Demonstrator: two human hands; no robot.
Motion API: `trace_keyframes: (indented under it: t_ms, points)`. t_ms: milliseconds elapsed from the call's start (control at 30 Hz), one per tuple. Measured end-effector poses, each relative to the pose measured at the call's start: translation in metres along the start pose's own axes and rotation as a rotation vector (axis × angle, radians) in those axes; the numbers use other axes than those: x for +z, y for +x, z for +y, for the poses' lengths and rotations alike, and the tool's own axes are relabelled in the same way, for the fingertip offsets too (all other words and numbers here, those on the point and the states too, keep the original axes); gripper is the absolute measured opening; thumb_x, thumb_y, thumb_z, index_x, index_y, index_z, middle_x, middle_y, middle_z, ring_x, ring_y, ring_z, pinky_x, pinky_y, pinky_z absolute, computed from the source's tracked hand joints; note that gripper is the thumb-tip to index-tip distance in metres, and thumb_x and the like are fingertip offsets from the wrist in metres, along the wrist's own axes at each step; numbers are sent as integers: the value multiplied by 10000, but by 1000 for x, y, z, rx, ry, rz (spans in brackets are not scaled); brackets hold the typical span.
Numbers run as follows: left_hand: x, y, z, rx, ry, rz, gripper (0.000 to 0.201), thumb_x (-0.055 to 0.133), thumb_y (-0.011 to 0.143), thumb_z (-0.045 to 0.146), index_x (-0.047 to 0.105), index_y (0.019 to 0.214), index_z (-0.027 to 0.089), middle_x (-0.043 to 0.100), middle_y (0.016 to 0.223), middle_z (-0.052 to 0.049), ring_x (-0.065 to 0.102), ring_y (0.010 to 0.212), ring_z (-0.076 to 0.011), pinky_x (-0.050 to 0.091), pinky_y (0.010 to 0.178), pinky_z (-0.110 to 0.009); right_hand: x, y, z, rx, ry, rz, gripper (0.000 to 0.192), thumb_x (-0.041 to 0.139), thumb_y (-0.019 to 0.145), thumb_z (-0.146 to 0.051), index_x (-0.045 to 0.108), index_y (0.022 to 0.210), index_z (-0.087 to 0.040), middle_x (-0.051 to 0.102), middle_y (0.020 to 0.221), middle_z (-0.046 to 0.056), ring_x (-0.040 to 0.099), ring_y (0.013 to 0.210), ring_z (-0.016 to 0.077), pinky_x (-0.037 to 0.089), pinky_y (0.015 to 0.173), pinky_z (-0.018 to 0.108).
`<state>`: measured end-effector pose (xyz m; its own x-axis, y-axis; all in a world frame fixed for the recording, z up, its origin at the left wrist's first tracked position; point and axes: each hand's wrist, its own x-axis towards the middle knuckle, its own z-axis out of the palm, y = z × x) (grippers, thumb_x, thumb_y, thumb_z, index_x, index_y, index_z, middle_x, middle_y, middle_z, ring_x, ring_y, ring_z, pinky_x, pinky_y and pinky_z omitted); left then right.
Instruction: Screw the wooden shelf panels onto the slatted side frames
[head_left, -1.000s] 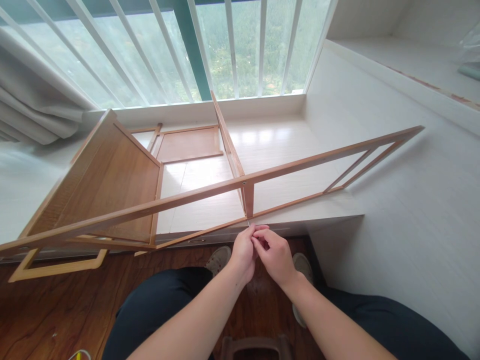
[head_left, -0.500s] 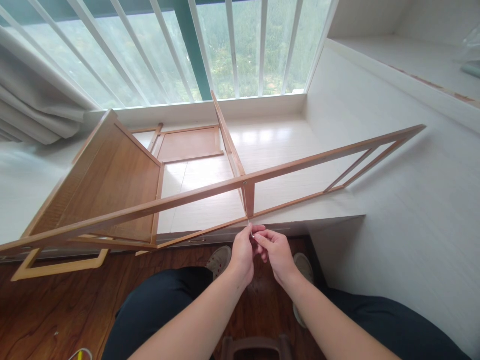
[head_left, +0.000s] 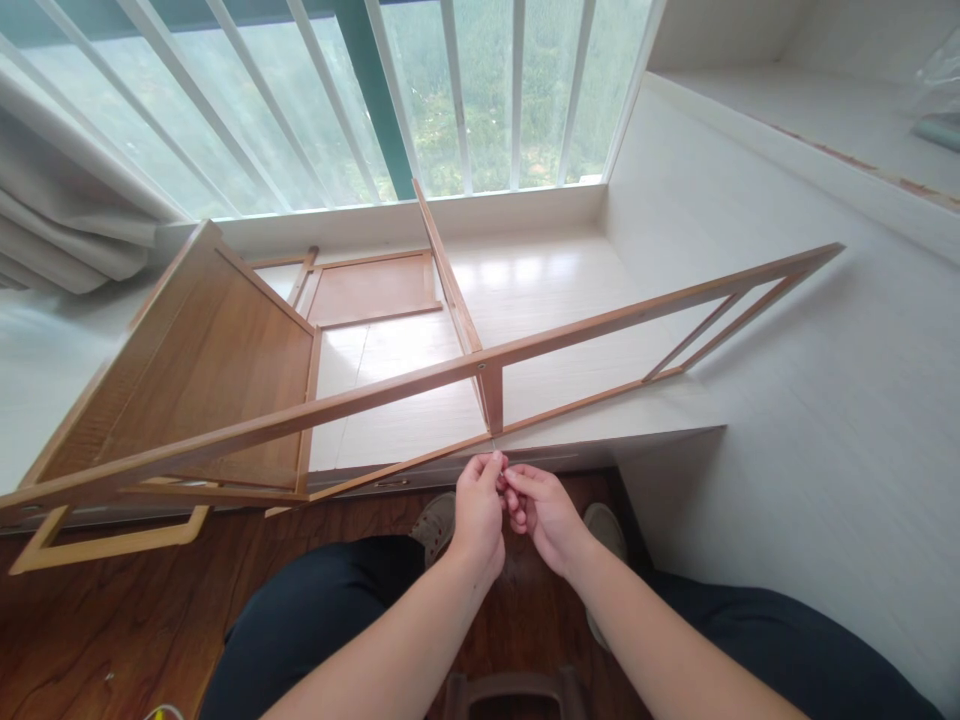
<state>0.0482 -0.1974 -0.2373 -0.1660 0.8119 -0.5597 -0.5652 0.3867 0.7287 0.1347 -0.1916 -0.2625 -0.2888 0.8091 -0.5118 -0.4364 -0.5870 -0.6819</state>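
Both my hands are together at the lower rail of a long wooden frame (head_left: 390, 384), just below its middle upright. My left hand (head_left: 478, 510) pinches a thin metal rod (head_left: 494, 446), which looks like a hex key, its tip against the lower rail under the upright. My right hand (head_left: 544, 510) has its thumb and fingers closed at the near end of the same tool, which they mostly hide. A bolt hole shows in the upper rail, above the upright. From the frame a wooden crosspiece (head_left: 448, 270) runs back toward the window.
On the left a wooden panel (head_left: 217, 370) leans within the frame. Behind it a smaller framed panel (head_left: 371, 288) lies on the white window ledge (head_left: 547, 275). A pale wooden handle-shaped piece (head_left: 112, 545) hangs out front. A white wall (head_left: 810, 400) bounds the right; a stool (head_left: 517, 690) is below me.
My fingers have shifted slightly around the small tool, and the right hand's fingers sit closer to the left's. The whole view has moved a little; the wooden frame stays put.
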Motion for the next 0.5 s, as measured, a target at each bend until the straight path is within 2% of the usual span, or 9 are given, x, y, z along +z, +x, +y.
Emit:
trace_keyframes:
  t_ms: [200, 367, 500]
  points:
    - [0, -1, 1, 27, -38, 13, 329, 784, 718, 444, 571, 790, 205, 430, 500, 90, 392, 356, -95, 338, 297, -208, 2, -1, 13, -191, -110, 87, 378, 753, 775, -512, 596, 730, -170, 522, 502, -65, 350, 380, 41, 239, 369, 176]
    - [1, -1, 2, 34, -33, 23, 348, 795, 714, 466, 602, 786, 185, 459, 524, 70, 399, 391, -88, 337, 340, -205, 2, -1, 15, -298, -213, 137, 357, 702, 826, -522, 580, 789, -189, 527, 521, -68, 354, 388, 53, 258, 368, 178]
    - [0, 0, 2, 43, -31, 42, 391, 833, 685, 478, 632, 784, 158, 519, 576, 45, 443, 450, -78, 345, 416, -198, 3, -4, 11, -392, -309, 173, 304, 682, 853, -490, 580, 830, -204, 569, 601, -50, 441, 464, 85, 351, 426, 197]
